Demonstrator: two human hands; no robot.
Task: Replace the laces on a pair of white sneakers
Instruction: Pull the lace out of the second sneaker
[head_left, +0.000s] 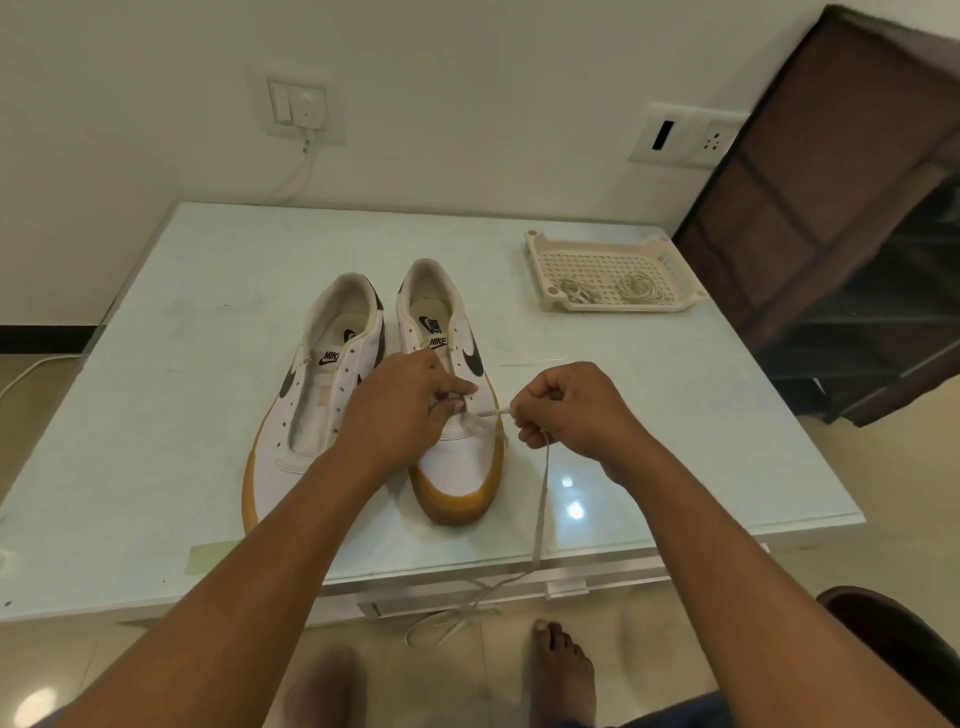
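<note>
**White lace, lowest eyelets: draw it through level**

Head view, mid-frame: our left hand (400, 410) pinches the sneaker (457, 470) right of centre at its toe-end eyelets, fingers (460, 388) curled. Our right hand (571, 410) pinches the lace (541, 493) just beside it, and the rest trails off the tabletop (182, 364) towards the floor. We should pull gently sideways, keep the lace flat and, we judge, even both ends before crossing.
</note>
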